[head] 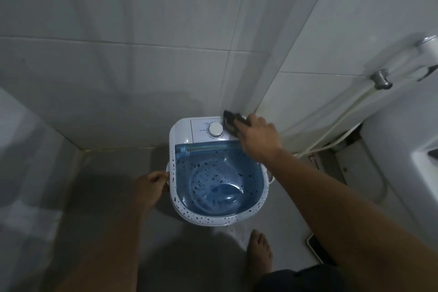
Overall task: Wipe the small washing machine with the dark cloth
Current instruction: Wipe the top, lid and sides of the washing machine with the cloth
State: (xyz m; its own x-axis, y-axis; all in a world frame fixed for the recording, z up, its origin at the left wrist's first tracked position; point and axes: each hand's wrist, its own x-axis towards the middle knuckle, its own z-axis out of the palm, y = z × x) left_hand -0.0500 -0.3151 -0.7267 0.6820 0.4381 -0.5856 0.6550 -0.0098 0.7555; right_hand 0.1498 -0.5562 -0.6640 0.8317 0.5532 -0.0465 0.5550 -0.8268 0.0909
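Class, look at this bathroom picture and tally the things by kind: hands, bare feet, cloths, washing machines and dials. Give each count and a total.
Hands: 2 (left hand, right hand)
Bare feet: 1 (foot)
Cloths: 1 (dark cloth)
Washing machines: 1 (washing machine)
Dials: 1 (dial)
Total: 6

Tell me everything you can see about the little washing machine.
The washing machine is a small white plastic tub standing upright on the floor in a tiled corner. A translucent blue lid covers the drum; dark specks dot lid and rim. Its rear panel carries a round white dial. The right hand presses a dark cloth on the panel's right corner; the left hand grips its left side.
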